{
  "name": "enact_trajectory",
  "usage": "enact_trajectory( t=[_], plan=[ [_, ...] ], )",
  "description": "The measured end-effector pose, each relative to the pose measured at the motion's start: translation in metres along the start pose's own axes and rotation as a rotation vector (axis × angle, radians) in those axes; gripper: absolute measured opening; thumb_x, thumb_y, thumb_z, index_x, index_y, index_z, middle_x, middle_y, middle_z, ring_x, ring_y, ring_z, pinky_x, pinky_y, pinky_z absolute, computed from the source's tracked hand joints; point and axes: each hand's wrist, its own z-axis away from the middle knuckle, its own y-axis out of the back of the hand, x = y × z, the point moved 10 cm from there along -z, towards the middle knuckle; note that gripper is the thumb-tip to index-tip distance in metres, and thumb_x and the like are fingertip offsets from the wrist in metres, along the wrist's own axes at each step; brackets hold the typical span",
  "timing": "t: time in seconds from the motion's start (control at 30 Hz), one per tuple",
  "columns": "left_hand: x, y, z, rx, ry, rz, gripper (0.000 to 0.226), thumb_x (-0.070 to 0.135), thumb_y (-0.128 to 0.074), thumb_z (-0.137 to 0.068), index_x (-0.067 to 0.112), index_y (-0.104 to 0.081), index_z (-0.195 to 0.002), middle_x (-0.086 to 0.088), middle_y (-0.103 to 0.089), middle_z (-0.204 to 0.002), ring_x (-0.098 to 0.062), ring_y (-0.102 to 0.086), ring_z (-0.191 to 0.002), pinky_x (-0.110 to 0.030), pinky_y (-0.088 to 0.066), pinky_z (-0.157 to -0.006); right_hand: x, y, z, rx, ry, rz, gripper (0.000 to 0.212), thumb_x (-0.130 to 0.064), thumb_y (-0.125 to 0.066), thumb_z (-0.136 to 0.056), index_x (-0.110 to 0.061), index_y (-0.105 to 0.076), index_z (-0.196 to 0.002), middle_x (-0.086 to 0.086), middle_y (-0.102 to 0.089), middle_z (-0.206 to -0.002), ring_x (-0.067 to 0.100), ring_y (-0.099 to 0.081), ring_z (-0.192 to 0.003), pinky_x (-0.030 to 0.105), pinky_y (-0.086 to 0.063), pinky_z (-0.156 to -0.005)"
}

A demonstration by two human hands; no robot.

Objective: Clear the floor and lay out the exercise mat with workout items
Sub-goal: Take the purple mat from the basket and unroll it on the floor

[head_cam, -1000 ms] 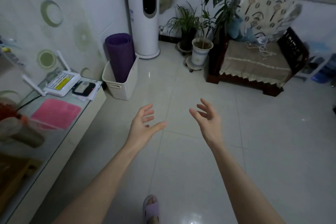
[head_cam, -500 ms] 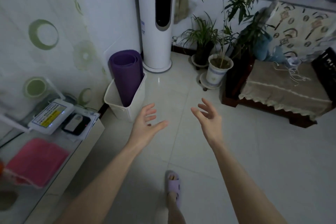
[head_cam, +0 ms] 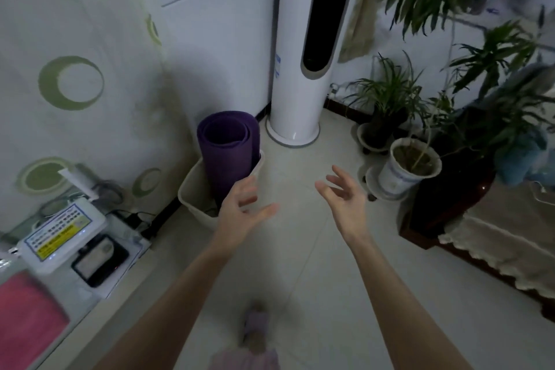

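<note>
A rolled purple foam exercise mat [head_cam: 228, 153] is seen standing upright in a cream plastic bin [head_cam: 192, 182]. The bin is set on the pale tiled floor [head_cam: 300, 279], against the wall and just beside a tall white tower fan [head_cam: 295, 69]. The mat's spiral end is turned upward and stands well above the bin's rim.

Both bare arms are held out ahead over the floor. The left grip [head_cam: 237, 213] is released: its fingers are spread and loosely bent, the thumb is pointed to the right, and nothing is held. Its fingertips are seen in front of the bin's near corner and the lower part of the mat; whether anything is touched cannot be told. The right grip [head_cam: 345, 204] is likewise released, with the palm turned inward and the fingers fanned, and it is held apart from the bin over bare floor.

To the left, a glass-topped surface [head_cam: 90, 294] is seen carrying a white box with a yellow label [head_cam: 60, 234], a black flat device [head_cam: 96, 261] and a pink cloth [head_cam: 27, 318]. Behind it hangs a pale curtain printed with green rings [head_cam: 72, 84].

To the right, a leafy plant in a white ceramic pot [head_cam: 402, 171] is placed beside a dark wooden bench with a beige lace-edged cover [head_cam: 495, 237]. A lilac slipper [head_cam: 255, 327] is visible, blurred, at the bottom edge.
</note>
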Motion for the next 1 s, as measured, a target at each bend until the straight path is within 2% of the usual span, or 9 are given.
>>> enact_trajectory(
  t=[0.07, 0.17, 0.33, 0.47, 0.6, 0.73, 0.87, 1.0],
  plan=[
    [-0.005, 0.000, -0.035, 0.027, 0.011, -0.016, 0.059, 0.022, -0.084, -0.066, 0.041, -0.051, -0.110, 0.020, -0.056, -0.107, 0.001, -0.057, -0.099, -0.012, -0.047, -0.070, 0.000, -0.014, -0.038, -0.024, 0.001, 0.011, 0.056, -0.024, -0.075, -0.079, -0.019, -0.054, -0.131, -0.001, -0.062, -0.111, 0.004, -0.061, -0.096, 0.007, -0.048, -0.066],
    [-0.011, 0.003, -0.096, 0.075, 0.024, -0.001, 0.066, 0.026, -0.084, -0.065, 0.035, -0.049, -0.120, 0.015, -0.055, -0.110, -0.001, -0.057, -0.099, -0.016, -0.046, -0.075, 0.002, -0.041, -0.101, -0.066, -0.004, 0.035, 0.056, -0.025, -0.075, -0.080, -0.019, -0.054, -0.131, -0.002, -0.062, -0.112, 0.004, -0.062, -0.095, 0.007, -0.048, -0.066],
    [-0.023, 0.022, -0.185, 0.174, 0.066, 0.026, 0.065, 0.028, -0.084, -0.064, 0.035, -0.049, -0.119, 0.011, -0.057, -0.111, -0.003, -0.057, -0.100, -0.017, -0.047, -0.078, 0.002, -0.097, -0.198, -0.161, -0.034, 0.098, 0.058, -0.032, -0.075, -0.079, -0.024, -0.052, -0.132, -0.006, -0.062, -0.113, 0.002, -0.061, -0.097, 0.008, -0.048, -0.062],
    [-0.029, 0.048, -0.235, 0.275, 0.102, 0.036, 0.062, 0.023, -0.084, -0.066, 0.035, -0.050, -0.117, 0.010, -0.059, -0.109, -0.005, -0.059, -0.100, -0.017, -0.048, -0.076, 0.000, -0.148, -0.255, -0.259, -0.054, 0.129, 0.056, -0.032, -0.074, -0.079, -0.027, -0.053, -0.130, -0.007, -0.062, -0.114, 0.001, -0.061, -0.098, 0.012, -0.048, -0.068],
    [-0.039, 0.070, -0.271, 0.361, 0.156, 0.055, 0.066, 0.020, -0.083, -0.067, 0.028, -0.050, -0.123, 0.007, -0.058, -0.110, -0.011, -0.059, -0.102, -0.022, -0.048, -0.080, 0.007, -0.203, -0.296, -0.391, -0.092, 0.156, 0.056, -0.035, -0.074, -0.078, -0.030, -0.053, -0.129, -0.013, -0.061, -0.113, -0.003, -0.059, -0.097, 0.004, -0.046, -0.062],
    [-0.054, 0.084, -0.300, 0.422, 0.216, 0.107, 0.067, 0.017, -0.082, -0.070, 0.023, -0.049, -0.127, -0.001, -0.057, -0.117, -0.020, -0.059, -0.108, -0.037, -0.051, -0.091, 0.019, -0.245, -0.334, -0.490, -0.127, 0.174, 0.051, -0.033, -0.074, -0.078, -0.035, -0.056, -0.125, -0.024, -0.060, -0.103, -0.009, -0.058, -0.095, 0.002, -0.045, -0.062],
    [-0.073, 0.095, -0.328, 0.554, 0.255, 0.174, 0.067, 0.010, -0.082, -0.068, 0.017, -0.052, -0.127, -0.009, -0.058, -0.117, -0.028, -0.060, -0.107, -0.047, -0.051, -0.092, 0.032, -0.289, -0.376, -0.610, -0.163, 0.209, 0.062, -0.034, -0.075, -0.078, -0.025, -0.050, -0.134, -0.013, -0.060, -0.113, -0.003, -0.058, -0.100, 0.013, -0.047, -0.069],
    [-0.102, 0.096, -0.361, 0.708, 0.324, 0.215, 0.067, 0.010, -0.083, -0.068, 0.016, -0.052, -0.127, -0.013, -0.063, -0.114, -0.031, -0.061, -0.105, -0.051, -0.050, -0.091, 0.048, -0.338, -0.426, -0.793, -0.166, 0.283, 0.060, -0.032, -0.074, -0.079, -0.023, -0.051, -0.134, -0.005, -0.061, -0.119, 0.001, -0.058, -0.102, 0.015, -0.046, -0.074]
  ],
)
